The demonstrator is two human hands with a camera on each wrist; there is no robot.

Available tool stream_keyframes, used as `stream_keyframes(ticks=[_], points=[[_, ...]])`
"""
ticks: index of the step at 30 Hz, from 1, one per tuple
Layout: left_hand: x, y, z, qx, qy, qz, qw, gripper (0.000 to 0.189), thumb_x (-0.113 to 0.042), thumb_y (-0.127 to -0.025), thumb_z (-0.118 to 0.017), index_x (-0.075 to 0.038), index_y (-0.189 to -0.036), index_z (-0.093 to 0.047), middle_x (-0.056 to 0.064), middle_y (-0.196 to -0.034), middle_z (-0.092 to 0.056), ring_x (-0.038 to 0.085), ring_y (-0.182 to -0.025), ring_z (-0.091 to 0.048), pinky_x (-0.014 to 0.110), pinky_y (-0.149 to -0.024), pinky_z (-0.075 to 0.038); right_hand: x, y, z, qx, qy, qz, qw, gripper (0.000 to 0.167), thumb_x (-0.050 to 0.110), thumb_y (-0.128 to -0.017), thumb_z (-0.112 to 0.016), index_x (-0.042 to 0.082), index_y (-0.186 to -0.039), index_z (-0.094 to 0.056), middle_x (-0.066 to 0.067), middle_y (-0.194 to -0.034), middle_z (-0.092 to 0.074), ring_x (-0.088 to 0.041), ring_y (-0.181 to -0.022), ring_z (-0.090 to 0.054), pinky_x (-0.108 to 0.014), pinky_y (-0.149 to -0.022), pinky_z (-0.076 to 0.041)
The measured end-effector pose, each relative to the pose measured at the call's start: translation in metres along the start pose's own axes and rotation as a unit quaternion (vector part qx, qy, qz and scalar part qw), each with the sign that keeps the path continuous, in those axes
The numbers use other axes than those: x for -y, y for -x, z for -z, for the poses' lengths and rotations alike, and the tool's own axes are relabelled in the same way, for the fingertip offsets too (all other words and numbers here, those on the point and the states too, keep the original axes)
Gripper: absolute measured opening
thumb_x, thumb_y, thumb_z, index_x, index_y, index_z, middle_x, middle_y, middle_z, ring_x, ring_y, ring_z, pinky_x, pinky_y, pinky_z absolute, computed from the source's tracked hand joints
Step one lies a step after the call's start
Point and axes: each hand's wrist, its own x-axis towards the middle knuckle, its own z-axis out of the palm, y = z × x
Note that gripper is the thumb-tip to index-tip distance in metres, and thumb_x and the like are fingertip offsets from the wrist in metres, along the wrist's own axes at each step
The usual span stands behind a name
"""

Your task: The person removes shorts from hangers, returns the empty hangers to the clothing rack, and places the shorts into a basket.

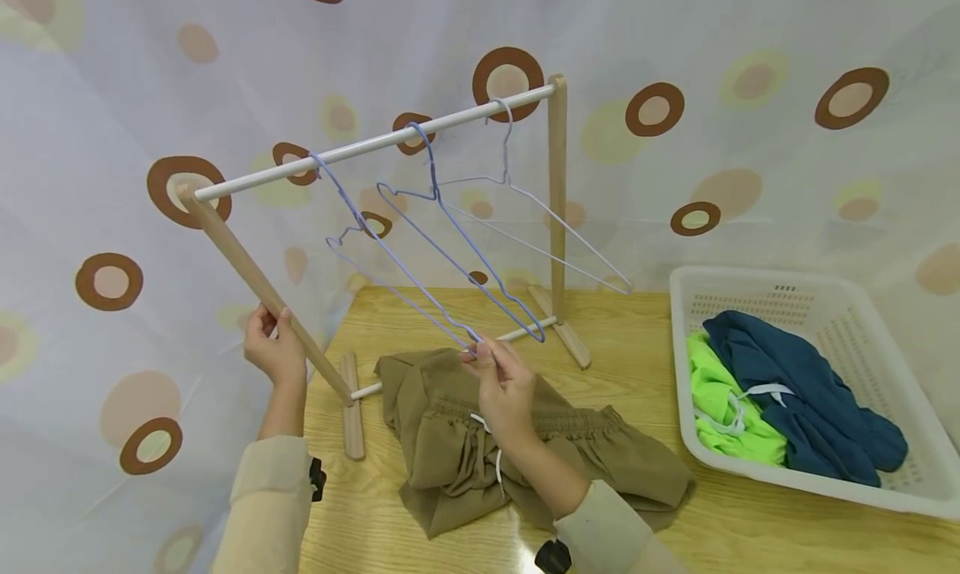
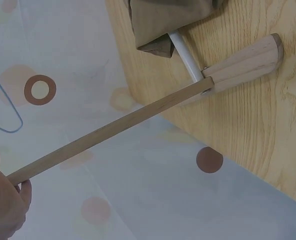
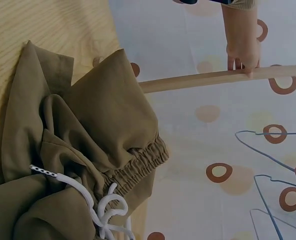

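My left hand [image 1: 276, 346] grips the near wooden post [image 1: 251, 276] of a small clothes rack, thumb and fingers around it; the left wrist view shows the same hold on the post [image 2: 108, 131]. With my right hand [image 1: 507, 384] I pinch the lower corner of the nearest blue wire hanger [image 1: 397, 262], whose hook sits over the white rail [image 1: 375, 143]. Behind it hang a second blue hanger [image 1: 480, 249] and a pale hanger [image 1: 570, 232]. Under my right hand, brown drawstring shorts [image 1: 450, 449] lie crumpled on the wooden table [image 1: 630, 341], partly covering the rack's lower bar.
To the right stands a white plastic basket [image 1: 680, 366] with bright green clothing [image 1: 720, 391] and dark blue clothing [image 1: 810, 391] inside. The rack's far post [image 1: 557, 199] and its foot [image 1: 566, 332] are near the back. A circle-patterned curtain [image 1: 787, 224] hangs behind the table.
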Motion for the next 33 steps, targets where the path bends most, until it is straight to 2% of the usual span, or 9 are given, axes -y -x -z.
stream_keyframes(ticks=[5,15,18,20,22,23,29,31,33], points=[[0.001,0.002,0.000,0.006,-0.005,0.001,1.0000,0.025,-0.003,-0.088,-0.060,0.003,-0.112,-0.063,0.016,-0.104,-0.064,0.006,-0.086,-0.058,0.019,-0.081,-0.052,-0.007,0.004,-0.001,0.008,-0.008,-0.013,0.9998,0.023,-0.003,-0.094,-0.045,-0.021,-0.103,-0.057,-0.035,-0.092,-0.057,-0.008,-0.088,-0.065,-0.033,-0.080,-0.054],[0.001,0.001,-0.004,0.002,0.002,-0.002,1.0000,0.023,-0.004,-0.088,-0.060,0.004,-0.110,-0.063,0.009,-0.097,-0.063,0.001,-0.081,-0.053,0.017,-0.079,-0.050,-0.016,0.012,0.016,0.106,0.049,-0.064,0.9911,0.032,0.002,-0.094,-0.049,-0.011,-0.123,-0.052,-0.028,-0.111,-0.061,-0.037,-0.102,-0.061,-0.027,-0.088,-0.052],[0.000,0.001,-0.005,0.005,0.005,-0.003,1.0000,0.024,-0.005,-0.088,-0.060,0.003,-0.110,-0.063,0.010,-0.097,-0.063,-0.003,-0.079,-0.050,0.015,-0.078,-0.050,-0.026,0.018,0.033,0.124,0.122,-0.016,0.9846,0.030,0.000,-0.090,-0.055,-0.010,-0.119,-0.056,-0.025,-0.107,-0.064,-0.033,-0.096,-0.064,-0.024,-0.082,-0.054],[-0.001,0.001,-0.005,0.002,0.002,-0.006,1.0000,0.023,-0.005,-0.088,-0.060,0.003,-0.110,-0.063,0.012,-0.098,-0.064,-0.005,-0.078,-0.049,0.014,-0.077,-0.049,-0.033,0.023,0.047,0.158,0.196,0.041,0.9669,0.033,0.001,-0.085,-0.062,-0.008,-0.117,-0.058,-0.021,-0.107,-0.065,-0.031,-0.096,-0.064,-0.027,-0.081,-0.055],[0.000,0.001,-0.005,-0.001,0.003,-0.006,1.0000,0.023,-0.005,-0.088,-0.060,0.003,-0.110,-0.063,0.013,-0.098,-0.064,-0.005,-0.077,-0.049,0.012,-0.075,-0.048,-0.039,0.028,0.061,0.219,0.283,0.100,0.9285,0.046,0.011,-0.079,-0.072,-0.004,-0.120,-0.057,-0.017,-0.112,-0.064,-0.030,-0.102,-0.061,-0.035,-0.086,-0.054],[0.000,0.001,-0.004,-0.003,0.003,-0.005,1.0000,0.023,-0.005,-0.088,-0.060,0.003,-0.109,-0.063,0.012,-0.098,-0.064,-0.005,-0.077,-0.049,0.012,-0.075,-0.048,-0.041,0.030,0.067,0.257,0.330,0.125,0.8997,0.058,0.020,-0.074,-0.077,0.000,-0.124,-0.055,-0.017,-0.118,-0.061,-0.032,-0.108,-0.058,-0.040,-0.090,-0.052],[0.000,0.002,-0.002,-0.005,0.001,0.004,1.0000,0.023,-0.006,-0.089,-0.060,0.003,-0.109,-0.063,0.005,-0.094,-0.062,-0.003,-0.079,-0.050,0.016,-0.078,-0.050,-0.056,0.041,0.092,0.507,0.494,0.115,0.6965,0.130,0.064,-0.038,-0.079,0.019,-0.147,-0.024,-0.022,-0.153,-0.013,-0.050,-0.137,-0.013,-0.075,-0.101,-0.017],[0.000,0.002,-0.001,-0.002,0.000,0.005,1.0000,0.023,-0.006,-0.089,-0.060,0.003,-0.110,-0.063,0.007,-0.096,-0.062,-0.002,-0.080,-0.050,0.019,-0.081,-0.051,-0.065,0.044,0.095,0.542,0.526,0.090,0.6495,0.136,0.067,-0.035,-0.078,0.022,-0.148,-0.017,-0.022,-0.154,-0.005,-0.050,-0.138,-0.007,-0.077,-0.099,-0.013],[0.000,0.002,-0.001,0.002,-0.003,0.004,1.0000,0.023,-0.006,-0.089,-0.059,0.003,-0.110,-0.062,0.010,-0.100,-0.063,-0.001,-0.082,-0.051,0.022,-0.084,-0.052,-0.075,0.047,0.096,0.553,0.547,0.076,0.6239,0.138,0.067,-0.033,-0.077,0.023,-0.149,-0.016,-0.022,-0.154,-0.004,-0.051,-0.138,-0.008,-0.079,-0.096,-0.015]])
